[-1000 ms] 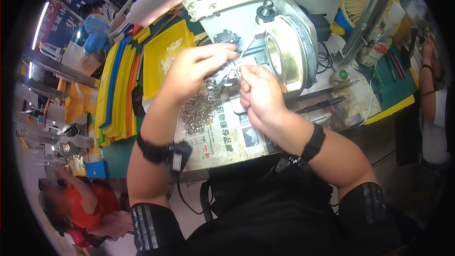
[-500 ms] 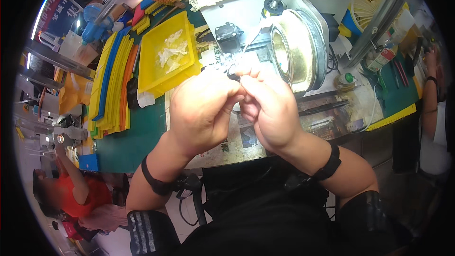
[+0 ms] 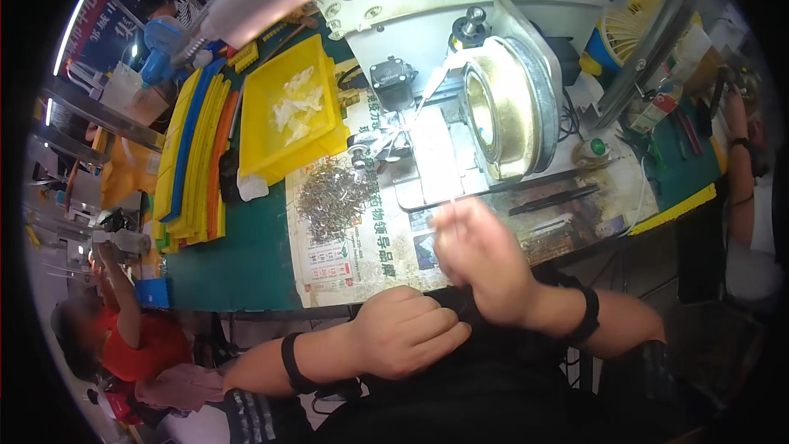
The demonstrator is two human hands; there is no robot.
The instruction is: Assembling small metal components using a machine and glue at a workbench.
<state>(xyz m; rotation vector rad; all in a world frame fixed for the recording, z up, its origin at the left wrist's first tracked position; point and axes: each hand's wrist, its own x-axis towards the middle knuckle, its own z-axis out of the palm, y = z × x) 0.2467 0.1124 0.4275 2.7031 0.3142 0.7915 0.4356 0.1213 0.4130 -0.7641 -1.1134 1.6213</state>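
Observation:
Near the bench's front edge, my left hand (image 3: 407, 333) is closed with its fingers curled inward; whatever it may hold is hidden. My right hand (image 3: 481, 259), a little smeared by motion, pinches in front of the machine (image 3: 394, 12). Something thin and pale seems to stick up from its fingertips, too small to name. Just beyond them lies a brightly lit white plate (image 3: 436, 156) at the machine's base. To its right is a big roll with a brass-coloured inner ring (image 3: 481, 111). A heap of small metal pieces (image 3: 333, 197) lies on a printed paper sheet (image 3: 325, 288).
A yellow tray (image 3: 335, 115) with crumpled white scraps stands at the left, beside stacked yellow, blue and orange strips (image 3: 185, 140). A dark slim tool (image 3: 555, 199) lies right of my hands. Other people (image 3: 144, 349) sit left and right of the bench.
My hands, held together before the machine, have parted. The left has come back toward my body; the right has dropped nearer the bench edge. The metal heap and bright plate now show.

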